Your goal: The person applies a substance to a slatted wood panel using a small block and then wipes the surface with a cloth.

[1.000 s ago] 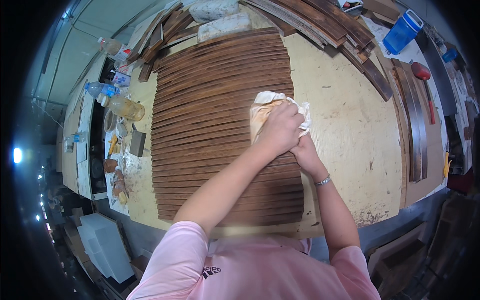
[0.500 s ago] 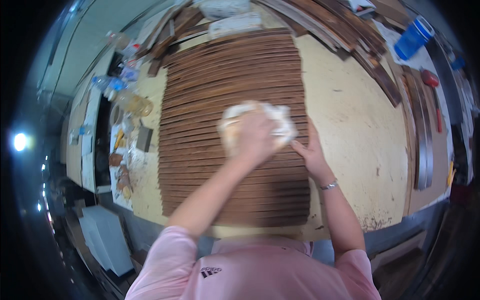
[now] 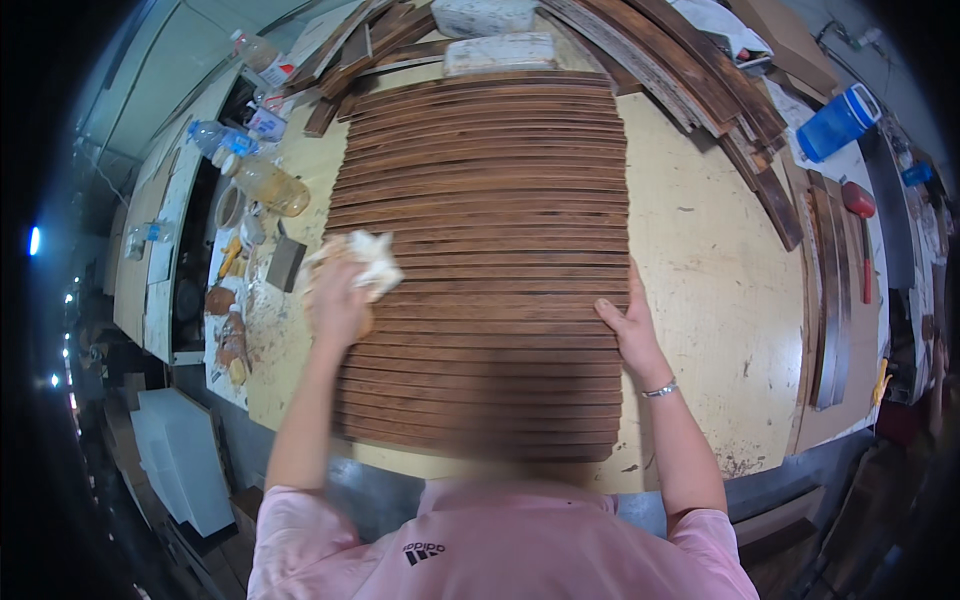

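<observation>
A wide row of dark brown wooden slats (image 3: 480, 220) lies side by side on the pale tabletop. At its left edge, my left hand (image 3: 338, 305) is closed around a crumpled whitish cloth (image 3: 376, 263) pressed to the slats; motion smears both a little. My right hand (image 3: 635, 325) rests at the slats' right edge, thumb on top and fingers stretched along the side, with thumb and fingers apart. A soft dark shadow lies over the slats nearest me.
Left of the slats are a grey block (image 3: 286, 263), a bottle of yellowish liquid (image 3: 270, 187) and other bottles. Wooden boards (image 3: 690, 75) and white wrapped blocks (image 3: 498, 52) lie at the back. On the right are a blue jug (image 3: 838, 123), a red-handled tool (image 3: 860, 200) and metal strips (image 3: 832, 300).
My left hand has swept the cloth from the right-middle of the slats to their left edge. My right hand stays at the right edge. The whole view has shifted slightly.
</observation>
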`<move>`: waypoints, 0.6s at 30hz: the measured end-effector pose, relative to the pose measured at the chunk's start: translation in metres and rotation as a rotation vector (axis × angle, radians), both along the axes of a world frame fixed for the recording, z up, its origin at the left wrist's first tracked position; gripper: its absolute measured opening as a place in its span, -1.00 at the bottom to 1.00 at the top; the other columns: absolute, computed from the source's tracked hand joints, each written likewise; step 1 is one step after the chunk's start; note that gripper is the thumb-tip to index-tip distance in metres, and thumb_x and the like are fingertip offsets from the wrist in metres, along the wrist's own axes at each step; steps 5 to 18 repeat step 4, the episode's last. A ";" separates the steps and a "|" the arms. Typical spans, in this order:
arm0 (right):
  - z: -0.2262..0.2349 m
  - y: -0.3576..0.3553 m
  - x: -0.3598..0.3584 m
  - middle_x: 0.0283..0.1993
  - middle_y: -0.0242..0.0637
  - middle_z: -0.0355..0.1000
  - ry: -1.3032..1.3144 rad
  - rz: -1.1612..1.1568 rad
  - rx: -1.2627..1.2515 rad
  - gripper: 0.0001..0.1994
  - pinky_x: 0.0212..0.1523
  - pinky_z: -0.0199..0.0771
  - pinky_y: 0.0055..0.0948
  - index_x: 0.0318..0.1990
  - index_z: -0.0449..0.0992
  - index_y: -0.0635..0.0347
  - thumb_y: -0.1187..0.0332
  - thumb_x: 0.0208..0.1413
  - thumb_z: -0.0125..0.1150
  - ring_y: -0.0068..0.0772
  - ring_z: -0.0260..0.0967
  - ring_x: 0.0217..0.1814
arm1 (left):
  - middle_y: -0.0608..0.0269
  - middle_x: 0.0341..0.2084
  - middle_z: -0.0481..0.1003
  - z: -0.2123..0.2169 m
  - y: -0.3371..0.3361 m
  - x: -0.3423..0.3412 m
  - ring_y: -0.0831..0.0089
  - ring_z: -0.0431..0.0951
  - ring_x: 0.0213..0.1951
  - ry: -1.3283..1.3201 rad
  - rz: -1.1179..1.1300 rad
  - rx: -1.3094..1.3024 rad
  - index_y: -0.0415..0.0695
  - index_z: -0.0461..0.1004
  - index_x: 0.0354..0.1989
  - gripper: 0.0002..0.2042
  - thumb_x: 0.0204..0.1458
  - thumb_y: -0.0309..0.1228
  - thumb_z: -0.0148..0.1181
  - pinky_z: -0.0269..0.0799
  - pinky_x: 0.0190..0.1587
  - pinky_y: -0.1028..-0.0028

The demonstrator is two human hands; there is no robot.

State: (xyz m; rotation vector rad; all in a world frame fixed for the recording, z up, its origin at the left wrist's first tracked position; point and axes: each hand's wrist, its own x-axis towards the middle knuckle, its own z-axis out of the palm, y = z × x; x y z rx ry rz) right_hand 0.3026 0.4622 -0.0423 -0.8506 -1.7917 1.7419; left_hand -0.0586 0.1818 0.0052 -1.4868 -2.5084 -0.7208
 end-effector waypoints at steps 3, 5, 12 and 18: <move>-0.001 0.000 0.004 0.59 0.08 -0.10 -0.042 -0.021 0.004 -0.11 0.59 -0.15 -0.19 0.56 -0.14 0.31 0.33 0.20 0.30 -0.04 -0.17 0.65 | 0.01 -0.04 0.53 0.018 -0.023 -0.029 0.07 0.50 0.07 -0.058 0.209 -0.047 -0.17 0.58 -0.05 -0.73 0.03 -0.55 0.28 0.34 0.21 0.17; -0.002 0.001 0.006 0.59 0.08 -0.10 -0.043 -0.026 0.003 -0.11 0.59 -0.15 -0.19 0.56 -0.14 0.31 0.33 0.20 0.30 -0.04 -0.17 0.65 | -0.02 0.07 0.51 0.025 -0.022 -0.031 0.11 0.49 0.15 -0.189 0.311 -0.076 -0.18 0.57 0.00 -0.70 0.06 -0.52 0.28 0.29 0.29 0.18; -0.002 0.001 0.006 0.59 0.08 -0.10 -0.043 -0.026 0.003 -0.11 0.59 -0.15 -0.19 0.56 -0.14 0.31 0.33 0.20 0.30 -0.04 -0.17 0.65 | -0.02 0.07 0.51 0.025 -0.022 -0.031 0.11 0.49 0.15 -0.189 0.311 -0.076 -0.18 0.57 0.00 -0.70 0.06 -0.52 0.28 0.29 0.29 0.18; -0.002 0.001 0.006 0.59 0.08 -0.10 -0.043 -0.026 0.003 -0.11 0.59 -0.15 -0.19 0.56 -0.14 0.31 0.33 0.20 0.30 -0.04 -0.17 0.65 | -0.02 0.07 0.51 0.025 -0.022 -0.031 0.11 0.49 0.15 -0.189 0.311 -0.076 -0.18 0.57 0.00 -0.70 0.06 -0.52 0.28 0.29 0.29 0.18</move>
